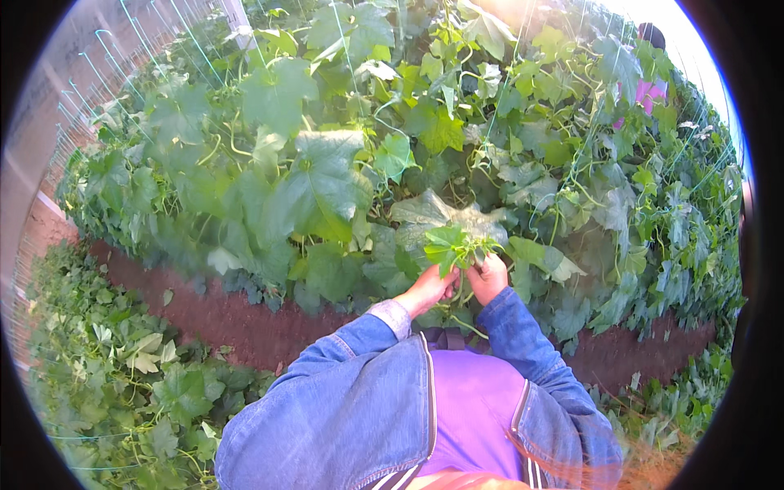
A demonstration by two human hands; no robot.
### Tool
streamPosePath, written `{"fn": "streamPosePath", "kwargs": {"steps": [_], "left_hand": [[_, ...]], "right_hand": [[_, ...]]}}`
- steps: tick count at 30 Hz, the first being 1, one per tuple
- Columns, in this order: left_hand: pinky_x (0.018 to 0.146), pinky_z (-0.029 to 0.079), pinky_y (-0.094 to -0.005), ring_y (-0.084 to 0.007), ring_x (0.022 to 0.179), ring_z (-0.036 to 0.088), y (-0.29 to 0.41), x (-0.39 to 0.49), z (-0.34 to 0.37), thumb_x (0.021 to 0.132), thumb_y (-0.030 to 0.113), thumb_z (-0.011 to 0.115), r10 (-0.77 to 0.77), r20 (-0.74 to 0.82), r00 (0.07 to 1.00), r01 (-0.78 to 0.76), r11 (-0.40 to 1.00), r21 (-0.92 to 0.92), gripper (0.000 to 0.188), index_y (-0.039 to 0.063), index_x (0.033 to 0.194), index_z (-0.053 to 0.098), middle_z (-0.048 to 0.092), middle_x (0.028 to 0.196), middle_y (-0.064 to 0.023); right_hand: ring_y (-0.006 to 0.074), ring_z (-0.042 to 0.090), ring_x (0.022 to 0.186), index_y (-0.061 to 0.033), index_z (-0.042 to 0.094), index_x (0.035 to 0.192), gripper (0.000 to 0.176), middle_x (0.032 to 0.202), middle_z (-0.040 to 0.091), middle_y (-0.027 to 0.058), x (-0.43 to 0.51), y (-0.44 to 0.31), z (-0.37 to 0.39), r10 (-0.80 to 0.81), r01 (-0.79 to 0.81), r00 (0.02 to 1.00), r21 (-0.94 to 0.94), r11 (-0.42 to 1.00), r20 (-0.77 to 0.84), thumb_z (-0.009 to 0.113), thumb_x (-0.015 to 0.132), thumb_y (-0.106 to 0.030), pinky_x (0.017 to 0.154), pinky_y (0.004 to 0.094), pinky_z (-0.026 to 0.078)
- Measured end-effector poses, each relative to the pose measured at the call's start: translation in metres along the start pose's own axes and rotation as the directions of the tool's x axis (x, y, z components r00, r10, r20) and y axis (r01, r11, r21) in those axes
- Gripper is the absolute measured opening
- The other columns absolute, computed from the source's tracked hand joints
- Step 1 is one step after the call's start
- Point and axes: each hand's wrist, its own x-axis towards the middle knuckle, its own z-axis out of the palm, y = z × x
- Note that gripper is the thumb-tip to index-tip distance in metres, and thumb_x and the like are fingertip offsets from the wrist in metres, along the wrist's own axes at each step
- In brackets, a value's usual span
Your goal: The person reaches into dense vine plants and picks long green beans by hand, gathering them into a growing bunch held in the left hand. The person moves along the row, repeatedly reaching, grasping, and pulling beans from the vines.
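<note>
A leafy vine shoot [452, 245] with young bright green leaves and a cluster at its tip stands up between my two hands. My left hand [432, 288] has its fingers curled around the stem below the leaves. Just to the right, my right hand [489, 279] pinches the shoot near the budded tip; its fingertips are partly hidden by the greenery. Behind the shoot spreads a large pale, veined leaf [422, 214]. A thin green stem [467, 324] hangs below my hands, in front of my body.
A dense wall of vines [324, 177] climbs several thin strings [503, 92] ahead of me. Bare brown soil [245, 318] runs along its foot. Another vine row [141, 392] lies behind at left. Part of a person in pink [649, 95] shows through leaves at upper right.
</note>
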Motion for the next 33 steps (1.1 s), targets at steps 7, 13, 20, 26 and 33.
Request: {"fn": "streamPosePath", "kwargs": {"steps": [7,13,20,26,33], "left_hand": [[0.047,0.036,-0.0205,-0.0053,0.052,0.046,0.003,-0.006,0.008,0.099,0.024,0.049,-0.067,0.003,0.998,0.067,0.991,-0.112,0.014,0.011,0.095,0.053,0.056,0.073,0.0023],[0.049,0.038,-0.021,-0.0056,0.054,0.047,-0.002,-0.011,0.009,0.098,0.024,0.05,-0.144,0.017,0.99,0.144,0.988,-0.051,0.015,0.01,0.099,0.054,0.058,0.075,0.0018],[0.05,0.038,-0.021,-0.0062,0.056,0.049,-0.006,-0.012,0.015,0.098,0.024,0.049,-0.17,0.032,0.985,0.172,0.984,-0.055,0.017,0.008,0.102,0.055,0.059,0.078,0.0013],[0.05,0.039,-0.0217,-0.007,0.056,0.049,-0.005,-0.013,0.015,0.098,0.025,0.049,-0.164,0.027,0.986,0.165,0.986,-0.028,0.018,0.008,0.103,0.055,0.059,0.079,0.0003],[0.06,0.048,-0.0247,-0.0135,0.072,0.061,-0.007,-0.012,0.003,0.093,0.018,0.056,0.335,-0.133,0.933,-0.163,0.722,0.672,0.025,0.003,0.112,0.06,0.064,0.089,-0.0015]], "right_hand": [[0.0333,0.06,0.068,-0.0056,0.066,0.089,0.012,0.076,0.059,0.0147,-0.006,-0.03,-0.012,-0.134,0.099,0.987,-0.33,0.939,-0.086,0.068,0.077,-0.01,0.061,0.0402,0.049],[0.0251,0.06,0.061,-0.0041,0.062,0.098,0.015,0.083,0.063,0.0116,-0.01,-0.019,-0.013,0.053,-0.08,0.965,-0.097,0.992,-0.257,0.061,0.087,-0.015,0.057,0.0353,0.049],[0.0096,0.052,0.055,-0.0009,0.053,0.115,0.034,0.088,0.063,0.0066,-0.031,-0.012,-0.017,0.563,-0.517,0.802,0.703,0.488,0.198,0.047,0.099,-0.03,0.05,0.0247,0.044],[0.009,0.054,0.06,-0.0008,0.057,0.11,0.023,0.088,0.064,0.0056,-0.023,-0.033,-0.024,0.464,-0.435,0.875,0.643,0.63,0.137,0.061,0.092,-0.015,0.057,0.0242,0.046],[0.0085,0.057,0.065,-0.0029,0.061,0.11,0.022,0.088,0.065,0.0041,-0.023,-0.027,-0.022,0.42,-0.399,0.899,0.614,0.681,0.119,0.062,0.088,-0.006,0.059,0.0235,0.047]]}}
